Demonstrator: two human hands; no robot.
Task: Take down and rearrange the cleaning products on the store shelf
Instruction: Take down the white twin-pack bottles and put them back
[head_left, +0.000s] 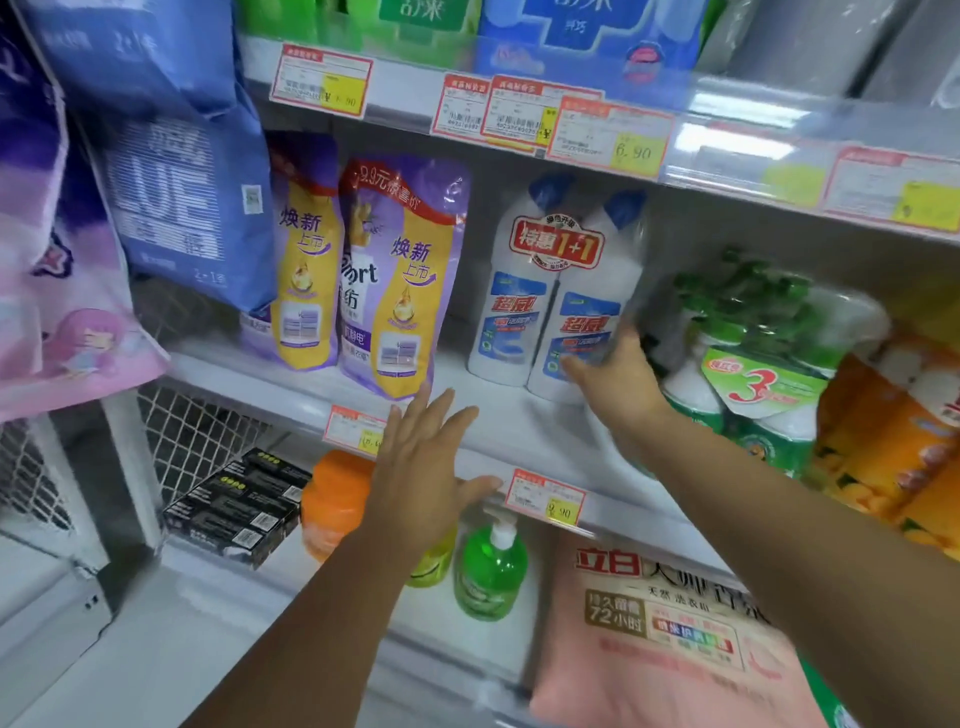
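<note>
Nearest the lens, the pink detergent bag (675, 649) is lying on the bottom level at lower right. The frame is cutting off its lower edge, and the right forearm is covering its right side. Above it, the middle shelf (519, 421) is carrying the task's goods; blur is smearing most labels, so I am reading few of them. At left, the blue bag (176, 182) is covering part of the leftmost of the purple softener pouches (400, 280). The twin pack of white bottles (550, 291), blue-capped and bound in clear wrap with a red "1+1" badge, is standing upright on the middle shelf. It is sitting between the pouches and the green spray-bottle pack (753, 364). The right hand (613, 384) is gripping the pack's lower right. Its thumb is lying across the front label, while its fingers are curling round the side, mostly hidden by the wrap. The left hand (426, 467) is hovering before the shelf's front rail with fingers straight and spread wide, holding nothing. I am unable to tell whether its thumb is touching the rail. The green pump bottle (491, 566) is standing below, just right of the left wrist.
</note>
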